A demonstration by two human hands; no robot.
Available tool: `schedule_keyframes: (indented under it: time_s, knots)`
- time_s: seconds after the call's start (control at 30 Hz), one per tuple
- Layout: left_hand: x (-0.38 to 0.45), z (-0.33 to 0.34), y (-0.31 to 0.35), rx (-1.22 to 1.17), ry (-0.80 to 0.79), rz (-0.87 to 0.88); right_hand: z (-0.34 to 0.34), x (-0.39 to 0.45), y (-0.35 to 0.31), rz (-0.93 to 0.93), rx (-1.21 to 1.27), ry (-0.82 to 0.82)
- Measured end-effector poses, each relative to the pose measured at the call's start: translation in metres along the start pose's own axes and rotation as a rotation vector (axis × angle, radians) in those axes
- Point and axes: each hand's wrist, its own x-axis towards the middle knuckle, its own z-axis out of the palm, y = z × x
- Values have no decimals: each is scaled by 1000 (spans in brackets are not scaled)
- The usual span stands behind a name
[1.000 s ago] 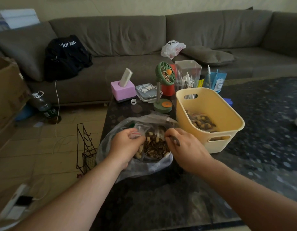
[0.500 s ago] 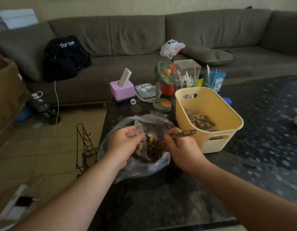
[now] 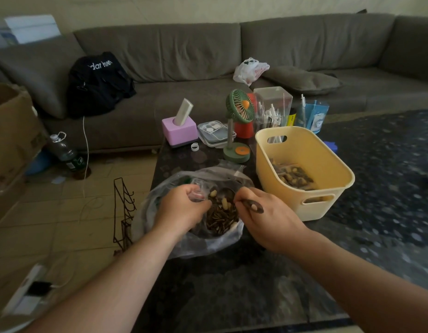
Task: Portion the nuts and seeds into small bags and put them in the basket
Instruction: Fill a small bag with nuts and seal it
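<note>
Head view: on the dark worktop (image 3: 244, 289) a large clear plastic bag (image 3: 184, 241) lies open, holding a heap of dark seeds and pale nuts (image 3: 221, 213). The left hand (image 3: 181, 207) sits at the bag's left side, fingers curled, pinching the mouth of a small clear bag (image 3: 196, 195) above the heap. The right hand (image 3: 263, 217) is at the bag's right side, its fingers curled round the handle of a spoon (image 3: 252, 205). The spoon's long axis runs from the back of that hand up and to the left, the handle end pointing right toward the basket, the bowl end pointing at the small bag; whether the bowl carries anything is unclear. Just right of the big bag stands a yellow basket (image 3: 302, 145) with cut-out handles, its long side running away from the viewer; filled small bags of nuts (image 3: 292, 175) lie on its floor. Behind the bags stand a green desk fan (image 3: 239, 109), a pink box (image 3: 179, 131) and a clear container (image 3: 273, 104). A grey sofa (image 3: 208, 49) runs along the back
</note>
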Motion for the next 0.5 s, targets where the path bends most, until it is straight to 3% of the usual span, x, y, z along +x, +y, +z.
schedule_keyframes:
  time_s: [0.23, 0.5]
  knots:
    - [-4, 12, 0, -162, -100, -30, 4, -5, -3, 36, 102, 44]
    - [-7, 22, 2, -283, -106, -6, 13, 0, 0, 151, 243, 62]
